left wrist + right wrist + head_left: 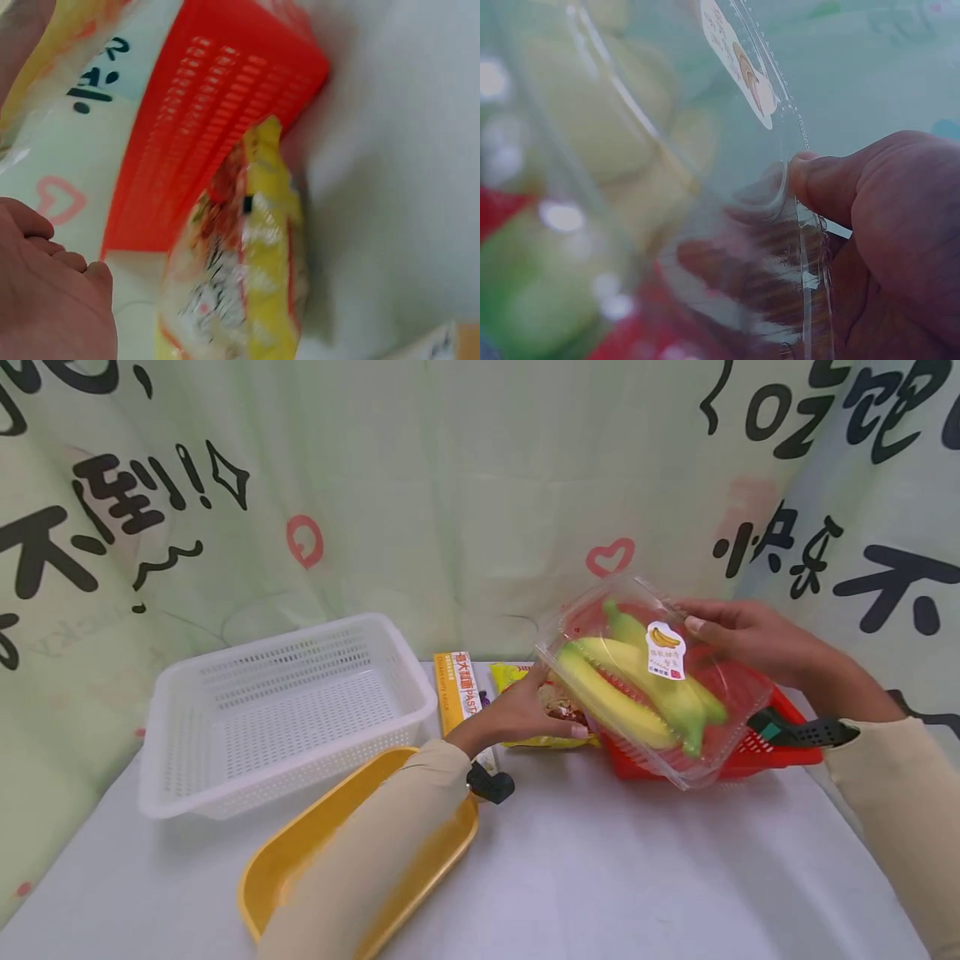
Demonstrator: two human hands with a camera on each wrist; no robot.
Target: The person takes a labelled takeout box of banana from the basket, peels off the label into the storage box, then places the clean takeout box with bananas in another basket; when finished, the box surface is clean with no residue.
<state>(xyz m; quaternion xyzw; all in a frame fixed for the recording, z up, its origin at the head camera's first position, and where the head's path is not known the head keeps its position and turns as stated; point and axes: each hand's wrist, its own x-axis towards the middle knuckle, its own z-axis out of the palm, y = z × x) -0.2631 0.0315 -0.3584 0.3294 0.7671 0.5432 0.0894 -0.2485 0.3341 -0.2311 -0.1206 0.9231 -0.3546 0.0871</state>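
Transfer step, seemingly: right hand [761, 637] pinches banana box [660, 689], left hand [519, 714] spread alongside, contact unclear; next likely wants steady support

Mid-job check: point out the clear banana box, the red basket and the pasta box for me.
Clear banana box [651, 689]: head view, on the middle of its clear face.
Red basket [214, 97]: left wrist view, on its perforated side wall.
Pasta box [457, 692]: head view, on its printed face.

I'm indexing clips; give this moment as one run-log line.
right hand: holds clear box | left hand: near clear box, contact unclear | in clear box: bananas | beside red basket: packet
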